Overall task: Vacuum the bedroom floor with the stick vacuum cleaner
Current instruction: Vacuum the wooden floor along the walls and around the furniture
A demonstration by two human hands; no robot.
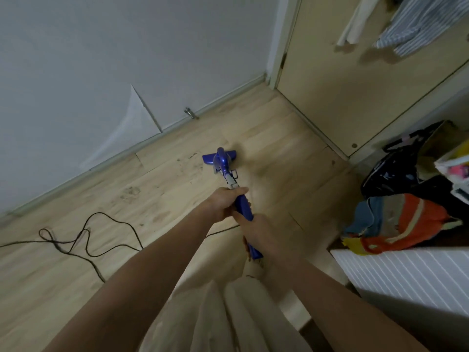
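Observation:
The blue stick vacuum cleaner [223, 162] stands on the light wood floor [269, 138], its flat head pointing toward the grey wall. My left hand [224, 203] grips the blue handle high up, just below the grey joint. My right hand [256, 231] grips the same handle lower down, nearer to me. Dark dirt marks [187, 162] lie on the boards just left of the vacuum head. The black power cord [88, 240] loops across the floor at the left.
A closed beige door [355, 80] is ahead on the right, with a metal doorstop [190, 113] at the skirting. Piled clothes and bags [406, 217] sit at the right above a white ribbed surface [406, 273]. Shirts [418, 21] hang at the top right.

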